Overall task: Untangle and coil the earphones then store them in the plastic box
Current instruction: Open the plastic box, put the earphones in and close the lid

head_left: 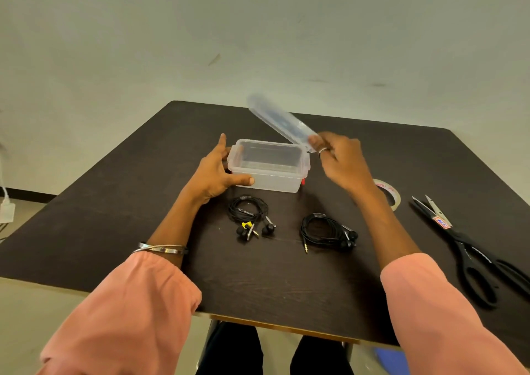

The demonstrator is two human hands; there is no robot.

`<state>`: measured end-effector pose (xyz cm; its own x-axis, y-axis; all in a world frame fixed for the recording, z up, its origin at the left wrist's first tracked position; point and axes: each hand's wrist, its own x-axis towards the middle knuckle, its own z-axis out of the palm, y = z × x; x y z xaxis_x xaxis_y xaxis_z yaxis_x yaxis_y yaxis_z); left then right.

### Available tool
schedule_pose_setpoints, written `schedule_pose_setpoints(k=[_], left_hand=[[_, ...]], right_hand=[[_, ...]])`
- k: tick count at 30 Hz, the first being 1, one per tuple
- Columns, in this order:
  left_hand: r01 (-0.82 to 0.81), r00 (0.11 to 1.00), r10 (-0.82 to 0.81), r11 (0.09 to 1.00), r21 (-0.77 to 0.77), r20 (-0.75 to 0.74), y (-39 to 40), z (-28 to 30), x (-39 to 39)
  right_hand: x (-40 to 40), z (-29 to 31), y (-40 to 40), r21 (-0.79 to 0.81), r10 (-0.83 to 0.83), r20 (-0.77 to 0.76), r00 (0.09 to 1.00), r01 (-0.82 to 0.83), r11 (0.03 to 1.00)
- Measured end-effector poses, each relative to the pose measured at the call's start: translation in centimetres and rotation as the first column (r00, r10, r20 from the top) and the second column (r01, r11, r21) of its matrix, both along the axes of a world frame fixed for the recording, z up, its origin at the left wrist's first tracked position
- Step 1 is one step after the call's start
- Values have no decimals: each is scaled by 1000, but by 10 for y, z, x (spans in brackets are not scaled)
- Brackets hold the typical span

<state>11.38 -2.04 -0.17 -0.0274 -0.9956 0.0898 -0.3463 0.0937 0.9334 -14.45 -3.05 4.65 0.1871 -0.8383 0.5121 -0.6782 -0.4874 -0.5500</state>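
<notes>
A clear plastic box (275,179) stands on the dark table (143,191), with nothing visible inside. My left hand (218,173) grips its left end, thumb on the front wall. My right hand (338,156) pinches one end of the clear lid (278,122), which is tilted up above the box's right side and blurred. Two coiled black earphones lie in front of the box: the left coil (248,211) with a yellow tag, and the right coil (324,229) with its plug pointing toward me.
A roll of clear tape (391,191) lies right of the box, partly behind my right forearm. Black scissors (470,254) lie near the table's right edge. The table's near edge runs just in front of my sleeves.
</notes>
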Motion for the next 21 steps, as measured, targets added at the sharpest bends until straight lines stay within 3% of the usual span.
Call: schedule_pose_setpoints(k=[2, 5, 10, 12, 16, 21], left_hand=[[-5, 1000, 5, 1000, -4, -5, 0, 0, -1], [-14, 1000, 14, 1000, -9, -5, 0, 0, 0], [-12, 1000, 12, 1000, -15, 16, -1, 0, 0], [-16, 1000, 16, 1000, -12, 16, 0, 1, -1], [-20, 1000, 21, 1000, -14, 19, 2, 1, -2], [-4, 1000, 4, 1000, -4, 28, 1, -1, -1]], right_hand=[[-3, -1, -11, -25, -137, 189, 972, 144, 989], [-12, -6, -16, 85, -347, 440, 829, 346, 934], [-28, -21, -14, 268, -508, 492, 707, 432, 861], [-29, -25, -15, 312, -517, 466, 718, 414, 855], [-26, -30, -19, 319, -533, 270, 802, 448, 835], [-30, -35, -24, 235, -566, 38, 823, 544, 806]])
